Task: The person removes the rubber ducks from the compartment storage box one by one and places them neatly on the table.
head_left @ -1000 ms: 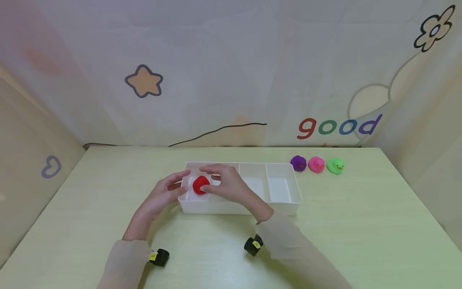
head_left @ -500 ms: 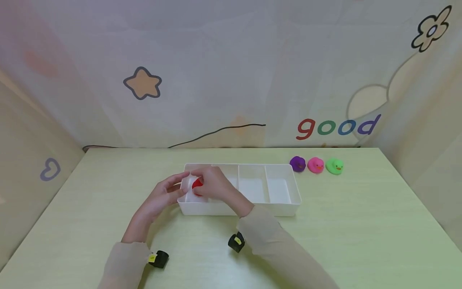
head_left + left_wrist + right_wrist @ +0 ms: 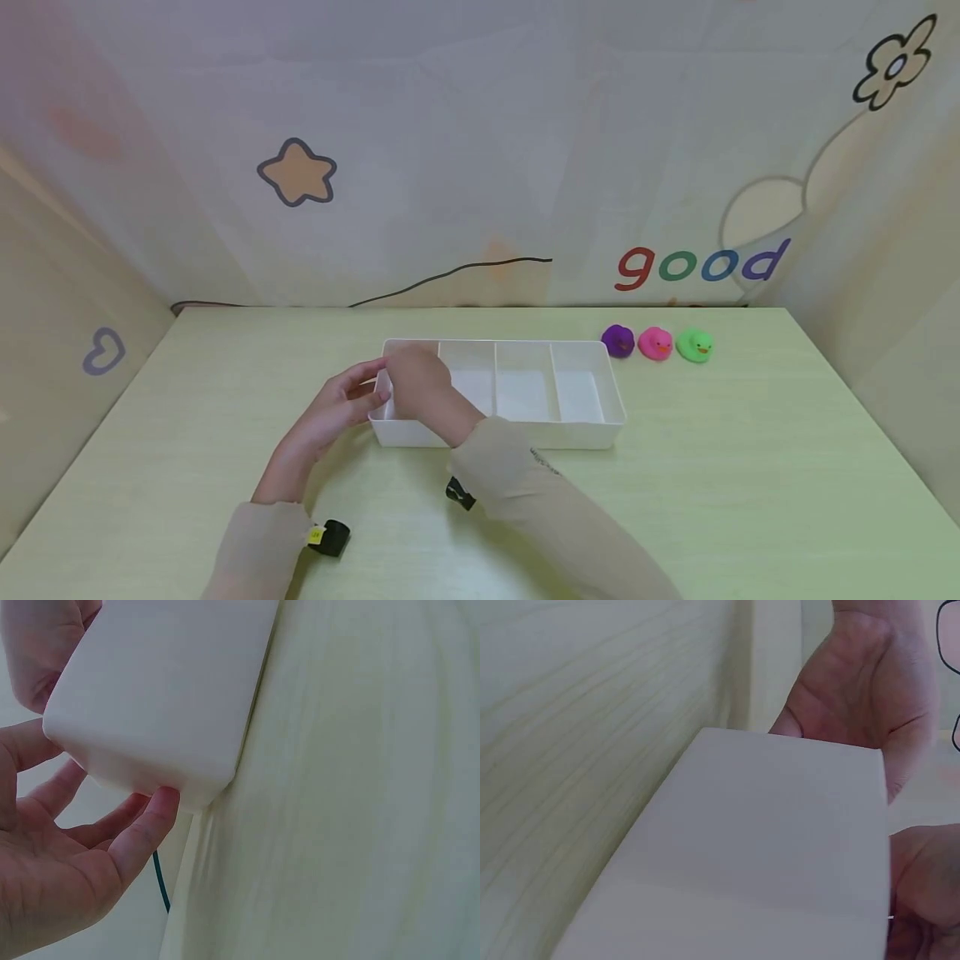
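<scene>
A white divided box (image 3: 525, 433) with a row of compartments stands on the table. My left hand (image 3: 337, 404) holds its left end, with fingers and thumb spread round the end wall; the left wrist view shows the fingertips (image 3: 163, 801) against that wall. My right hand (image 3: 423, 383) is bent down into the leftmost compartment, its back upward and its fingers hidden in the head view. In the right wrist view the right hand (image 3: 926, 877) shows partly behind the box wall. The red thing seen earlier in that compartment is hidden; I cannot tell whether the right fingers hold it.
Behind the box's right end, a purple toy duck (image 3: 618, 342), a pink toy duck (image 3: 656, 343) and a green toy duck (image 3: 694, 345) stand in a row. The pale table (image 3: 750, 467) ends at a printed cloth backdrop (image 3: 450, 167).
My right hand has moved left and turned over the leftmost compartment, covering the red thing that showed before. The left hand stays on the box end, and the ducks have not moved.
</scene>
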`<state>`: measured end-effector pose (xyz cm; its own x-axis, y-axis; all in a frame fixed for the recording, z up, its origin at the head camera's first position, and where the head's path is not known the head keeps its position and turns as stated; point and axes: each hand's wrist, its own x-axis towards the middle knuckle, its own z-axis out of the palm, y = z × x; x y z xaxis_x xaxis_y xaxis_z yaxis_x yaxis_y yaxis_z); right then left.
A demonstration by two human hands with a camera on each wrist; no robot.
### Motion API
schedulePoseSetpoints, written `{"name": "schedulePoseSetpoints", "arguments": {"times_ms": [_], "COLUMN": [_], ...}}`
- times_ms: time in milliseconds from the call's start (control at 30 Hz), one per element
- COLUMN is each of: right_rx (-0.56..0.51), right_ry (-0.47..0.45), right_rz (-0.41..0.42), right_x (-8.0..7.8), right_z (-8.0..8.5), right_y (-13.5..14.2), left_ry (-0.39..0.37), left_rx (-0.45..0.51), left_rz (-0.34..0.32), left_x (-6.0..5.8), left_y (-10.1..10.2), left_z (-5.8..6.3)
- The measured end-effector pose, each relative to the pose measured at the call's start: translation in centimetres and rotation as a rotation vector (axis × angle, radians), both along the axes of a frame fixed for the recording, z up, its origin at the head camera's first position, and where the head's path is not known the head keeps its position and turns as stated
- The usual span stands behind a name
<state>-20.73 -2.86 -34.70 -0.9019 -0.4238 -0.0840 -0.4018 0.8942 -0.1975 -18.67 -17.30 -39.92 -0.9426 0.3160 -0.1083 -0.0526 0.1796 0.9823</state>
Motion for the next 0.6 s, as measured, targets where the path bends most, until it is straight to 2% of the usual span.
{"name": "schedulePoseSetpoints", "arguments": {"times_ms": [200, 333, 600], "right_rx": [0.051, 0.099, 0.09], "right_ry": [0.007, 0.059, 0.12], "right_rz": [-0.051, -0.045, -0.006], "right_x": [-0.1, -0.1, 0.1], "right_z": [-0.3, -0.7, -0.9], "right_y": [-0.6, -0.9, -0.7], "left_ry": [-0.002, -0.002, -0.008], "left_rx": [0.003, 0.006, 0.002], "left_rz": [-0.007, -0.006, -0.002], "left_x": [0.0, 0.0, 0.0], "left_y": [0.0, 0.0, -0.1], "left_z": [0.0, 0.0, 0.1]}}
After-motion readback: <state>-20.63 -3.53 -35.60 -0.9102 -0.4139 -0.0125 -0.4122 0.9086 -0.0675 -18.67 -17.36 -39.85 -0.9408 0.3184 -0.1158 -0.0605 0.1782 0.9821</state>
